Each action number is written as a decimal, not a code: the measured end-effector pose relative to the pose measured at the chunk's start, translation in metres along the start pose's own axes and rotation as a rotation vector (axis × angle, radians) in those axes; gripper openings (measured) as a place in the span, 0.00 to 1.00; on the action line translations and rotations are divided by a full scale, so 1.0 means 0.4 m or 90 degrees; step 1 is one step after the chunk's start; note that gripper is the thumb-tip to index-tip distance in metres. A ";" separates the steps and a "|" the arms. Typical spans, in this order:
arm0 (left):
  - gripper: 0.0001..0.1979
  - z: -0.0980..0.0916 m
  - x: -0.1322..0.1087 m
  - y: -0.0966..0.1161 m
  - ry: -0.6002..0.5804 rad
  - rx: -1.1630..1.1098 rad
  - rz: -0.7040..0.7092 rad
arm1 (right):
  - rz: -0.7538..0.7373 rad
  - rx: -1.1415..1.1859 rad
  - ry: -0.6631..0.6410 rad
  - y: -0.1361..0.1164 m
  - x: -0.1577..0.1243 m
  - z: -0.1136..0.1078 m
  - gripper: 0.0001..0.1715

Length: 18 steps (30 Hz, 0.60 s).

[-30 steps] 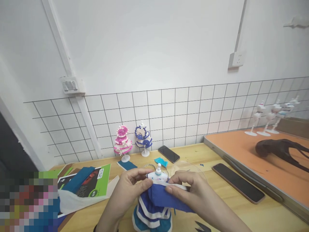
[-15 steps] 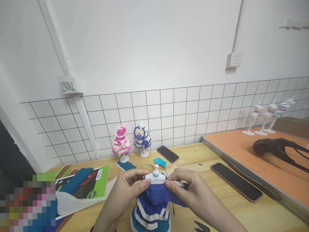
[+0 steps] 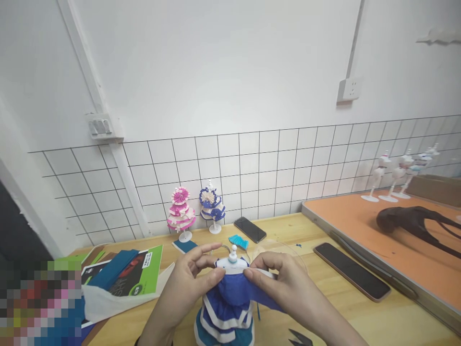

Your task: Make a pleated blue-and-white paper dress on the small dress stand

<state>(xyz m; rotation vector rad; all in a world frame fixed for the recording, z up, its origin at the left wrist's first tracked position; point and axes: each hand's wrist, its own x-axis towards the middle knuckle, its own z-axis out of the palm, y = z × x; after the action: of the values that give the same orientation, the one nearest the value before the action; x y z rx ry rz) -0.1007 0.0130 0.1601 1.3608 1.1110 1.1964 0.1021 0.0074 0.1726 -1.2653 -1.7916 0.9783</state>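
A miniature dress form with a white top and round knob stands upright at the front middle of the table. Its tiered skirt is blue and teal with white bands. Across its chest runs a white-edged blue strip, which looks like crepe paper. My left hand is closed at one side, its thumb pressing the strip's edge against the form and some fingers behind. On the other side, my right hand pinches the strip between thumb and index finger, its loose end trailing under the palm. Both fingertips partly cover the strip.
Two small dressed forms, pink and blue-white, stand at the back. Phones lie behind and to the right. Scissors rest at the front edge. Paper sheets are piled left; an orange board occupies the right.
My left index finger has lifted slightly off the form's shoulder while the thumb stays on the strip. The right hand keeps its pinch with hardly any movement.
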 end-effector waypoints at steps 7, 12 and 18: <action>0.22 0.000 -0.011 0.010 -0.060 0.090 0.036 | -0.020 0.000 -0.018 -0.010 -0.005 0.001 0.16; 0.29 0.023 -0.025 0.015 -0.050 0.100 0.035 | -0.038 0.025 -0.029 -0.014 -0.007 0.009 0.16; 0.25 0.050 -0.028 0.014 0.005 0.205 0.017 | -0.064 0.001 -0.014 -0.004 -0.013 0.026 0.15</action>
<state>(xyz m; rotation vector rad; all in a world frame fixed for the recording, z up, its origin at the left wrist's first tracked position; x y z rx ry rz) -0.0818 -0.0006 0.1637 1.6188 1.3366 1.0733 0.0937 0.0003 0.1686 -1.1561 -1.8515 0.9406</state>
